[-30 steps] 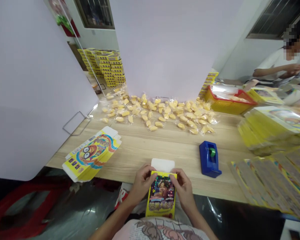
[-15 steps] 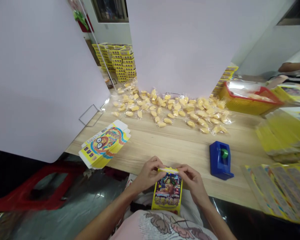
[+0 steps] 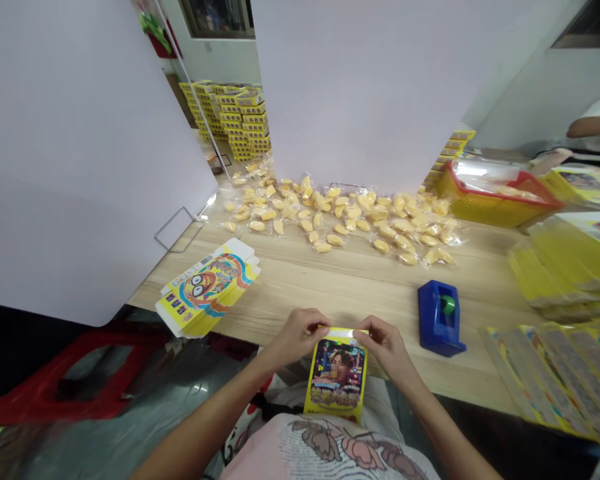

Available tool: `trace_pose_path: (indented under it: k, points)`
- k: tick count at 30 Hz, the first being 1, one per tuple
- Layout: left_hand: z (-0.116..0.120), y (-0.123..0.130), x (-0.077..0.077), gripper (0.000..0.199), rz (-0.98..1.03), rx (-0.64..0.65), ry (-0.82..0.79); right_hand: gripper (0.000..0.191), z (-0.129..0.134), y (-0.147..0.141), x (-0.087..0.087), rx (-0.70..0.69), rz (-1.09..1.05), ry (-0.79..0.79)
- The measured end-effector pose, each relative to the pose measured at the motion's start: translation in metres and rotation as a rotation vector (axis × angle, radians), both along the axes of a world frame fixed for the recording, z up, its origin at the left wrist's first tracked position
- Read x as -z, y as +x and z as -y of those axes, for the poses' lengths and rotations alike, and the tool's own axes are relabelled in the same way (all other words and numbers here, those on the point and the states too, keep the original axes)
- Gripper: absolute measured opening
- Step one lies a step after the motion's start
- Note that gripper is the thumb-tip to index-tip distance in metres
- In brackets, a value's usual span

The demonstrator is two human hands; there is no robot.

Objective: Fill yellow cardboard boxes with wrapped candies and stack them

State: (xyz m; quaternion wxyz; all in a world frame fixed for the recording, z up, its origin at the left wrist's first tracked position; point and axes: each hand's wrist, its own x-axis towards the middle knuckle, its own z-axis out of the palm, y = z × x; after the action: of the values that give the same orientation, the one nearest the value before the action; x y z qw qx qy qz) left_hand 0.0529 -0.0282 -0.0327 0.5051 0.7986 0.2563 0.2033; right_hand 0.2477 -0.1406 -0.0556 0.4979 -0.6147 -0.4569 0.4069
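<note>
A yellow printed box (image 3: 336, 377) with a dark picture on its front is held upright at the table's front edge, over my lap. My left hand (image 3: 303, 333) pinches its top left corner between thumb and fingers. At the top right corner my right hand (image 3: 383, 340) grips the same box, its thumb lying on the pale strip along the top edge. Beyond the hands, many wrapped yellow pieces (image 3: 353, 213) lie spread across the back of the wooden table (image 3: 300, 290).
A blue tape dispenser (image 3: 439, 319) stands right of my hands. Flat yellow cartons (image 3: 207, 287) are stacked at the left. Further right are a red and yellow basket (image 3: 500, 207) and packed piles (image 3: 570, 267). White panels (image 3: 350, 87) rise behind; a person's arm (image 3: 593, 125) shows far right.
The box has risen slightly and more of its front shows. My right thumb has come onto its top edge. The view has shifted a little.
</note>
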Motion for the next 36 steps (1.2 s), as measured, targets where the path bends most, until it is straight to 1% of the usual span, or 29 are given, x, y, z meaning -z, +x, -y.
trace_pose_path:
  k: [2, 3, 7, 10, 12, 16, 20, 23, 26, 27, 29, 30, 31, 33, 35, 36]
  points:
    - [0.002, -0.001, -0.004, 0.019, -0.024, 0.027, 0.096, 0.028, 0.0, 0.002, -0.001, -0.006, 0.017, 0.002]
    - [0.003, -0.002, -0.006, 0.019, -0.025, 0.034, 0.106, 0.028, 0.001, 0.003, -0.001, -0.005, 0.029, 0.006]
    - [0.002, -0.001, -0.011, 0.02, -0.003, 0.024, -0.02, 0.028, 0.001, 0.006, 0.0, 0.014, 0.06, 0.014]
    - [-0.003, 0.001, -0.008, 0.021, -0.007, 0.008, -0.096, 0.027, 0.001, 0.005, 0.001, 0.011, 0.026, -0.008]
    - [-0.007, 0.002, -0.004, 0.021, -0.017, 0.005, -0.102, 0.028, 0.001, 0.003, 0.001, 0.018, 0.006, -0.025]
    - [-0.01, 0.005, -0.002, 0.019, -0.061, 0.032, -0.024, 0.029, 0.001, -0.001, -0.002, 0.008, 0.01, -0.014]
    - [-0.007, 0.005, -0.009, 0.018, -0.09, 0.053, 0.076, 0.027, 0.004, -0.001, -0.009, -0.037, 0.056, 0.039]
    - [-0.005, 0.001, -0.013, 0.019, -0.077, 0.088, 0.056, 0.022, 0.01, 0.0, -0.011, -0.059, 0.123, 0.079]
    - [-0.001, -0.005, -0.007, 0.014, -0.029, 0.129, 0.009, 0.014, 0.018, -0.003, -0.006, -0.06, 0.16, 0.13]
    - [0.001, -0.007, -0.002, 0.012, -0.007, 0.121, 0.009, 0.013, 0.02, -0.005, -0.002, -0.05, 0.161, 0.141]
    - [0.005, -0.009, 0.008, 0.009, 0.038, 0.067, 0.004, 0.013, 0.024, -0.011, 0.005, -0.011, 0.153, 0.151]
    - [0.007, -0.01, 0.014, 0.01, 0.068, 0.03, -0.026, 0.014, 0.026, -0.015, 0.009, 0.01, 0.144, 0.157]
    - [0.01, -0.01, 0.02, 0.01, 0.107, -0.002, -0.093, 0.014, 0.027, -0.018, 0.012, 0.037, 0.132, 0.166]
    - [0.018, -0.01, 0.028, 0.014, 0.197, -0.033, -0.334, 0.013, 0.029, -0.023, 0.015, 0.101, 0.101, 0.188]
    - [0.029, -0.007, 0.032, 0.029, 0.274, -0.026, -0.61, 0.011, 0.03, -0.028, 0.015, 0.162, 0.074, 0.2]
    - [0.034, -0.004, 0.032, 0.035, 0.295, -0.024, -0.712, 0.011, 0.032, -0.03, 0.013, 0.189, 0.064, 0.203]
